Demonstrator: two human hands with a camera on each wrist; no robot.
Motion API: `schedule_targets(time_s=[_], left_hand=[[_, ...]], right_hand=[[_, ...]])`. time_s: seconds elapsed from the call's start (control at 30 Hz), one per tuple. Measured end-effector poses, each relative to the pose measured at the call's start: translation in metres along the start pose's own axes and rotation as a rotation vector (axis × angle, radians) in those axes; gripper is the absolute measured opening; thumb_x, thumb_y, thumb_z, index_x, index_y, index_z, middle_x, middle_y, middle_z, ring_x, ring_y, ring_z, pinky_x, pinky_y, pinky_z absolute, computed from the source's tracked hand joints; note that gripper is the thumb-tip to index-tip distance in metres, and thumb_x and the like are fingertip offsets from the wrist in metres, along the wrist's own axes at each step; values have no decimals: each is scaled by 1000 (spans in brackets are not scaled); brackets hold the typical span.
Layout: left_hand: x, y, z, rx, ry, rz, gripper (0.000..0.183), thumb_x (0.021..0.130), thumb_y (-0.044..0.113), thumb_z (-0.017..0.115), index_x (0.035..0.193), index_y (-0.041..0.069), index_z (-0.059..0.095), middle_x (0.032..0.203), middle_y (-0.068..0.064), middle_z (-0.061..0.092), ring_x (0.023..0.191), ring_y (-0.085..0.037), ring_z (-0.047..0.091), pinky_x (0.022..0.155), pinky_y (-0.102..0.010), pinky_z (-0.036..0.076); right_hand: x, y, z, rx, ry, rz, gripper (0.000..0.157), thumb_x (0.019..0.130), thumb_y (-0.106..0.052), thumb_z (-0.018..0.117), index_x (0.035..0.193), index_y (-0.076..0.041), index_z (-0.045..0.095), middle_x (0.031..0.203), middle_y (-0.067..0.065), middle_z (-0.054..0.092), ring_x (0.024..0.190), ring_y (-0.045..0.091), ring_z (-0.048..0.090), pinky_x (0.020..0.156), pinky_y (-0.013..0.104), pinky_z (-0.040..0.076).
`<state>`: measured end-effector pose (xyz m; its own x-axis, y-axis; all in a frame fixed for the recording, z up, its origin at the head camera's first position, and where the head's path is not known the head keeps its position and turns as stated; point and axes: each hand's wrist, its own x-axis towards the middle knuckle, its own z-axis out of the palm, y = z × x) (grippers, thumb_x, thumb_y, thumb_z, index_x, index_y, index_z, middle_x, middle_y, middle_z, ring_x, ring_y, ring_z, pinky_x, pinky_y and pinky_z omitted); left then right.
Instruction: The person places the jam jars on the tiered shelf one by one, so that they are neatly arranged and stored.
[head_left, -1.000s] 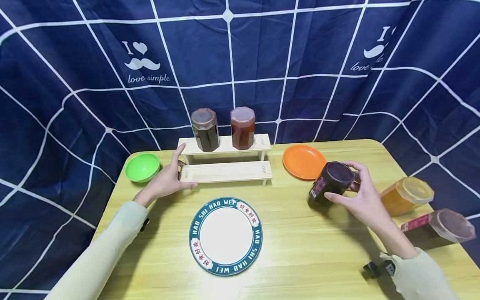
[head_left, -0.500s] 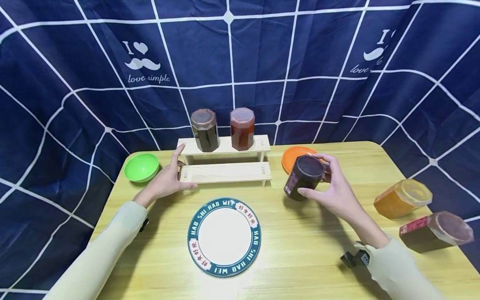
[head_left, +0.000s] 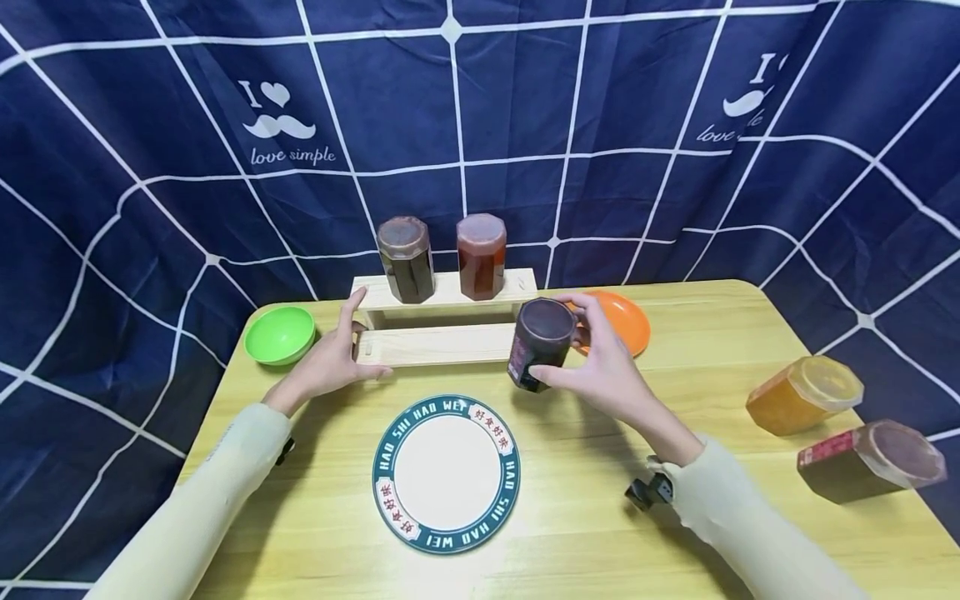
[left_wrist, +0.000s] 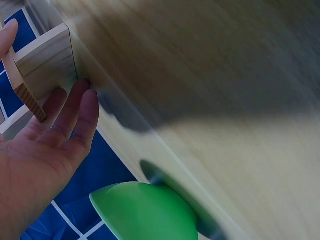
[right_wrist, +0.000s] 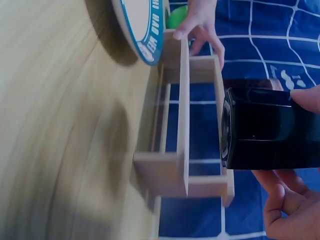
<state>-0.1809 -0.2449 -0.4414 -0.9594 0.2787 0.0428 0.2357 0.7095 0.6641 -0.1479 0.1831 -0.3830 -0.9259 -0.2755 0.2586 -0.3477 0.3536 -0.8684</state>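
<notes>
My right hand [head_left: 607, 367] grips a dark, eight-sided lidded jar [head_left: 542, 337] with a purple label, thumb in front and fingers behind. That jar overlaps the right end of the lower board of a two-tier wooden rack [head_left: 435, 346] in the head view. The right wrist view shows the jar's base beside the rack's upper tier. At the rack's left end my left hand [head_left: 326, 362] holds on, thumb at the lower board's front, index finger up by the upper board. A dark jar [head_left: 411, 279] and a red jar [head_left: 482, 271] stand on the upper tier.
A white plate with a teal rim [head_left: 383, 475] lies in front of the rack. A green bowl [head_left: 280, 335] is at left, an orange plate [head_left: 633, 323] behind my right hand. An orange-yellow jar [head_left: 795, 400] and a dark jar with a pink label [head_left: 855, 467] stand far right.
My right hand has carried the dark jar leftward, from right of the orange plate to the rack's right end. The left hand stays at the rack's left end.
</notes>
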Motion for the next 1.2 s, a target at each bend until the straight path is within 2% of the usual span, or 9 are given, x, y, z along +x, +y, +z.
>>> schedule_targets(time_s=[0.17,0.33,0.53,0.7,0.93,1.1,1.13,1.2], left_hand=[[0,-1,1,-11,-8,9,140,83,28,100,174,24,-6,119,-20,70,91,-31,66,88,-52,51],[2,-2,0,-26,-17,19,139,84,30,99,174,25,-7,120,-21,70,93,-32,67,91,-54,51],[1,-2,-3,-22,-18,10,140,84,31,100,174,27,-7,121,-22,69,93,-33,67,91,-55,51],[0,-2,-1,-30,-14,18,140,84,31,99,174,25,-7,120,-22,69,94,-33,67,94,-56,51],[0,-1,-1,-37,-14,12,139,84,28,100,174,25,-7,119,-21,69,96,-34,68,94,-56,51],[1,-3,0,-57,-10,29,140,83,25,101,174,26,-6,118,-21,71,96,-34,70,92,-56,52],[2,-7,2,-52,4,41,140,82,27,101,174,28,-5,117,-18,72,95,-31,70,91,-52,52],[1,-7,2,-55,10,51,140,81,26,101,174,26,-5,116,-19,72,95,-31,70,90,-53,52]], right_hand=[[12,-6,21,-58,-3,-9,97,76,-15,102,154,-27,47,131,5,66,112,27,69,101,57,50],[28,-11,42,-42,-35,-28,95,77,-17,102,154,-29,47,131,4,66,111,27,71,103,60,48],[48,-18,71,-48,-57,-72,94,76,-21,102,153,-32,50,123,0,66,107,22,66,96,54,53],[59,-21,96,-65,-72,-102,95,76,-23,102,154,-31,49,128,-2,65,111,22,63,93,52,55],[70,-18,131,-41,-52,-63,96,77,-24,102,155,-31,47,127,-1,65,109,19,66,93,46,56],[79,-20,148,-30,-45,-54,95,78,-22,102,156,-27,47,129,0,66,110,19,69,94,43,57],[80,-21,150,-34,-45,-53,95,78,-22,102,155,-27,47,129,0,66,109,19,69,93,43,58],[83,-21,155,-39,-47,-53,94,78,-23,101,155,-27,47,129,0,66,108,19,69,92,41,58]])
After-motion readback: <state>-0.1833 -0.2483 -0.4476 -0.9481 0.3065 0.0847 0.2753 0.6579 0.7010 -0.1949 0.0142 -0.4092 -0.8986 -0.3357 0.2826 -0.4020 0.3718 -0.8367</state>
